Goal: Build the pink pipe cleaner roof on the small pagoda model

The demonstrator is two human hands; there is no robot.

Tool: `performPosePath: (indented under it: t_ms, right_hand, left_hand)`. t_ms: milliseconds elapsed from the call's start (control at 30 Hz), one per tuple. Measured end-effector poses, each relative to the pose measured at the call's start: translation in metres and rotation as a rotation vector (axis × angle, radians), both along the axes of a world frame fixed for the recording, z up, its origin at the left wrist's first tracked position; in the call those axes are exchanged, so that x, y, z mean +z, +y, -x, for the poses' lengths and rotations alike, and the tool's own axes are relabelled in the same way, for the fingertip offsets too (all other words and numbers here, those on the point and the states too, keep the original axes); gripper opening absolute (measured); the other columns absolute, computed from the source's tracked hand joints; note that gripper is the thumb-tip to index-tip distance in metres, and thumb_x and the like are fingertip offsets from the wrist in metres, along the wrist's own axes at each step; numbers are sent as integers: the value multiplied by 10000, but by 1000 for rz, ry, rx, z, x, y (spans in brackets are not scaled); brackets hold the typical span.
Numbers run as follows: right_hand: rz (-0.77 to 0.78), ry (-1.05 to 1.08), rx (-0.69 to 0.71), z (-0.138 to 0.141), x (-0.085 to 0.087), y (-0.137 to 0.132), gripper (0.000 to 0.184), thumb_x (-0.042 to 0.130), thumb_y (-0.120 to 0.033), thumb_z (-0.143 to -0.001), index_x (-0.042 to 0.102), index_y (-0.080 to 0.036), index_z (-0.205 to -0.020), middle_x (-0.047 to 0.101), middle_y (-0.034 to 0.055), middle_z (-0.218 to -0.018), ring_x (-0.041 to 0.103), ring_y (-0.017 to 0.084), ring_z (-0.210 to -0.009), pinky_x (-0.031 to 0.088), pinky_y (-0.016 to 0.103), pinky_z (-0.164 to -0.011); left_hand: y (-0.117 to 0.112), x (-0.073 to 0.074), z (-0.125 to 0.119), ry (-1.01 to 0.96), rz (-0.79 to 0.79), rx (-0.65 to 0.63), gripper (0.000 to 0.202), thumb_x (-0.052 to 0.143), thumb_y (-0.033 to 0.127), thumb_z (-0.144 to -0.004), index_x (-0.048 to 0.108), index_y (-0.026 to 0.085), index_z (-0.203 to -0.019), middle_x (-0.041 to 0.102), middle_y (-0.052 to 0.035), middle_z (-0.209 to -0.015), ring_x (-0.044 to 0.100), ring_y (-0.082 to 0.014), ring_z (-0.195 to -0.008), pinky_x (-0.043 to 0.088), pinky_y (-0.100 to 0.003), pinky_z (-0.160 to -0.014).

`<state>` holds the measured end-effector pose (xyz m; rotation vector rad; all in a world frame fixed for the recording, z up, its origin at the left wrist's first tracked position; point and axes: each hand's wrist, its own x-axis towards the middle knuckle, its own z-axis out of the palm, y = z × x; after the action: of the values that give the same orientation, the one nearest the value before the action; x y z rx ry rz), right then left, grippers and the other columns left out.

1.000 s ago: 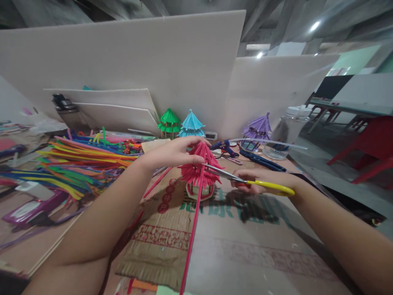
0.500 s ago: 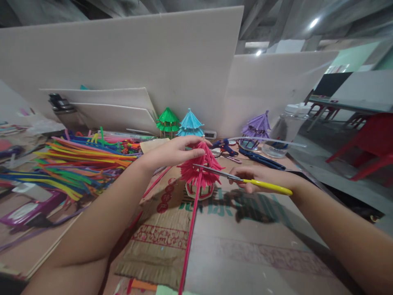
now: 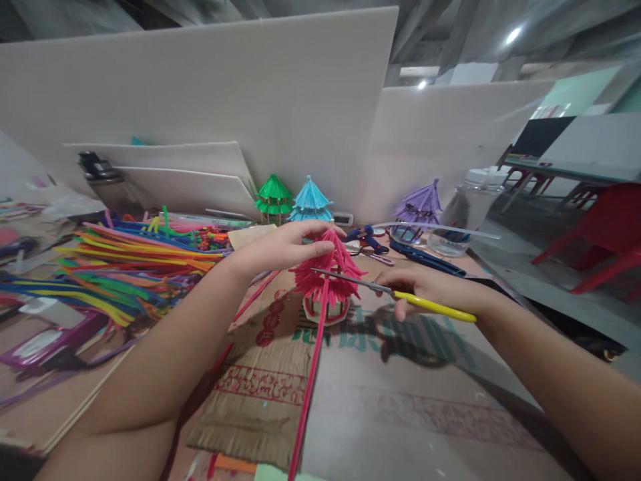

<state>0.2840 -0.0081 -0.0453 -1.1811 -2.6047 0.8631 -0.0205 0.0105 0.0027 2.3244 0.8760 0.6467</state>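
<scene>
Between my two hands, on the surface point(image 3: 35, 421), stands a small bright pink two-tiered pavilion model point(image 3: 343, 292) with a pointed, ribbed roof and a pale base. My left hand point(image 3: 300, 247) is partly closed about its peak, with the thumb on the near slope; the ends of the other fingers are hidden behind the roof.

My right hand point(image 3: 420, 287) is closed around yellow-handled metal scissors point(image 3: 400, 296); how the fingers sit in the loops cannot be told. The blades appear together and point left, crossing in front of the roof beneath my left thumb. One long pink strip point(image 3: 311, 377) runs from the model towards me, between my forearms, over brown corrugated cardboard point(image 3: 250, 421) and alongside a translucent printed sheet point(image 3: 400, 434).

Left of my left hand lies a heap of multicoloured strips point(image 3: 140, 250); nearer me, beyond my left forearm, is a purple device point(image 3: 60, 341). Behind my left hand stand a green pavilion point(image 3: 274, 190) and a light blue pavilion point(image 3: 310, 197). Beyond my right hand are a purple pavilion point(image 3: 419, 200) and a clear white-lidded plastic jar point(image 3: 463, 217).
</scene>
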Motion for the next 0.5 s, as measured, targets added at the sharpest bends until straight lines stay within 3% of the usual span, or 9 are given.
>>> performPosePath:
  t_ms: [200,333,400,500]
  right_hand:
    - [46,-46,40,8,7,-8,332,644,-448,-861,676,-230,-1110,705,31,-1014,609,230,-936,429,313,-802]
    - [-21,-48,108,4,15,-8,456,652,-558,-832,641,-208,-1124,646,59,-1082,572,242,-960,431,324,-802]
    - [-69,6,45,-3,16,-5,531,606,-635,-828,629,-194,-1123,623,65,-1028,562,227,-887,432,310,-737]
    - [-100,54,-176,-18,14,2,569,524,-670,-856,593,-193,-1159,614,45,-879,541,179,-704,409,275,-598]
  left_hand:
    - [3,-4,-3,-24,-12,35,468,525,518,-925,637,191,-1240,700,-52,-1171,647,-222,-985,492,-304,-886]
    - [8,-8,-5,-69,-43,76,447,498,522,-934,640,174,-1176,684,-63,-1206,624,-245,-1077,483,-324,-937]
    - [11,-9,-5,-92,-57,78,447,482,516,-945,640,167,-1174,683,-69,-1213,619,-246,-1097,470,-334,-970]
    - [16,-11,-5,-125,-61,89,455,488,496,-950,630,170,-1234,673,-81,-1259,612,-252,-1138,453,-353,-1014]
